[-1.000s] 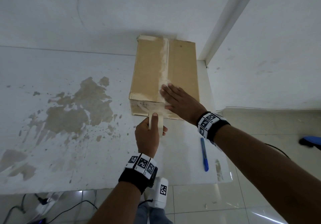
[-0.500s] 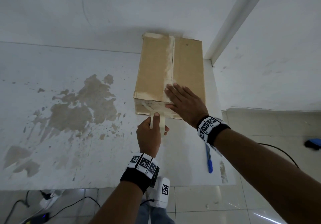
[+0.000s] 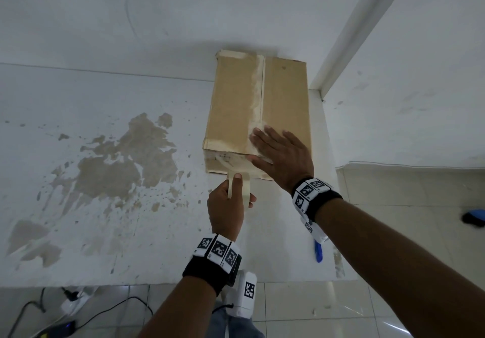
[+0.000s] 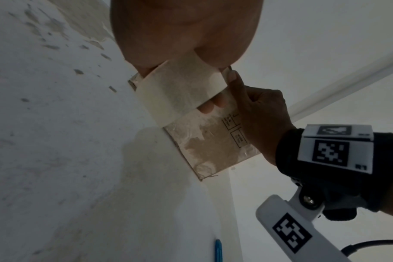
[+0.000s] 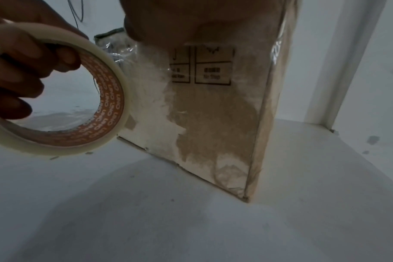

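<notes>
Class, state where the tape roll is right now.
In the head view the tape roll sits in the left hand, just before the near face of the cardboard box.

left grip [image 5: 18,70] holds tape roll [image 5: 111,106] | cardboard box [image 5: 213,124] just beside | white table [image 5: 191,230]

On the tape roll [image 5: 111,99], left of the right-wrist view, the orange inner core carries repeated white lettering, apparently "UNO"; the reading is uncertain. On the box [image 5: 213,124], centre of that view, are black-framed handling panels [image 5: 213,65] with blurred captions, one possibly "No Step". On the wristband [image 4: 289,154], right of the left-wrist view, a square coded marker [image 4: 330,153] bears the corner mark "R1".
</notes>
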Demonstrator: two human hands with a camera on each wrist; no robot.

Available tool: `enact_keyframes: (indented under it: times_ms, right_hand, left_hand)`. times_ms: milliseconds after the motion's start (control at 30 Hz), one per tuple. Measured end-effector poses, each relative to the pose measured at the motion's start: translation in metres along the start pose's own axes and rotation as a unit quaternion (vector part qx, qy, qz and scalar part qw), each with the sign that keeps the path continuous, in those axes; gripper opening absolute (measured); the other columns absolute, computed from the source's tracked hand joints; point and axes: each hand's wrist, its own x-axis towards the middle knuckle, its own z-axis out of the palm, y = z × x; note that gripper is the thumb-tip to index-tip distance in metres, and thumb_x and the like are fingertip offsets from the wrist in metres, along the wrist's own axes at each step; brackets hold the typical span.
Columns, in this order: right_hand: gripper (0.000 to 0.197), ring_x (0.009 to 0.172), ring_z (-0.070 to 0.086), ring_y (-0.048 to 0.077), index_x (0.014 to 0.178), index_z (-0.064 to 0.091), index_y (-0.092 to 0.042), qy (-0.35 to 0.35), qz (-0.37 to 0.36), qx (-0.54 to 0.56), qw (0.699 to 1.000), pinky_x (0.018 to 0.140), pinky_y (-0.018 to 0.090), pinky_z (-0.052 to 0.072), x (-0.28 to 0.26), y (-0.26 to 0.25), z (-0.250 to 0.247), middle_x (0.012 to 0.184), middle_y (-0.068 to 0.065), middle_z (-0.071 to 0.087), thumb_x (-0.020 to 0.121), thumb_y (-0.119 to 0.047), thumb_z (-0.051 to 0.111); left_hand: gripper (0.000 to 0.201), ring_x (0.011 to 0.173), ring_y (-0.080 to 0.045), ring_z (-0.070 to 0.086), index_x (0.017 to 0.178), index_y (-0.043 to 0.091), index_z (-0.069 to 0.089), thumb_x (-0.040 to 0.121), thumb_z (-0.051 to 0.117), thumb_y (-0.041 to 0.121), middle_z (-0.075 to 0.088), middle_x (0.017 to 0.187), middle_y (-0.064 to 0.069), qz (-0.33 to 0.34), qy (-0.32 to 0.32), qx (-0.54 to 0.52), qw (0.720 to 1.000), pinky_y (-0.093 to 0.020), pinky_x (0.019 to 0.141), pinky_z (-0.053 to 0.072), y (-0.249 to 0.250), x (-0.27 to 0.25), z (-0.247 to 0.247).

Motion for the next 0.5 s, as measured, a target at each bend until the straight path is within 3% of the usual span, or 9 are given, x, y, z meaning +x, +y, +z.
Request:
enact_keyframes:
  times_ms: [333,500]
  right_hand:
    - [0.059,0.134,0.055,0.023,0.141,0.057,-0.014,0.052,-0.062,-0.041,0.996,0.107,0.046,0.047,0.0006,0.0061,0.009,0.144,0.004,0.059,0.103,-0.052,0.034]
    - [0.06,0.133,0.056,0.025,0.14,0.058,-0.011,0.045,-0.074,-0.032,0.996,0.106,0.047,0.048,0.0017,0.0061,0.0078,0.143,0.007,0.06,0.103,-0.051,0.032]
  left_hand:
    - [0.055,0.049,0.001,0.064,0.072,0.006,0.075,0.105,0.044,0.037,0.074,0.059,-0.001,0.005,0.007,0.002,1.0,-0.001,0.055,0.042,0.0049,0.0036,-0.002]
    - [0.054,0.049,-0.002,0.065,0.073,0.006,0.074,0.105,0.044,0.038,0.074,0.059,-0.001,0.007,0.01,-0.005,1.0,-0.003,0.055,0.044,0.0062,0.0032,-0.003]
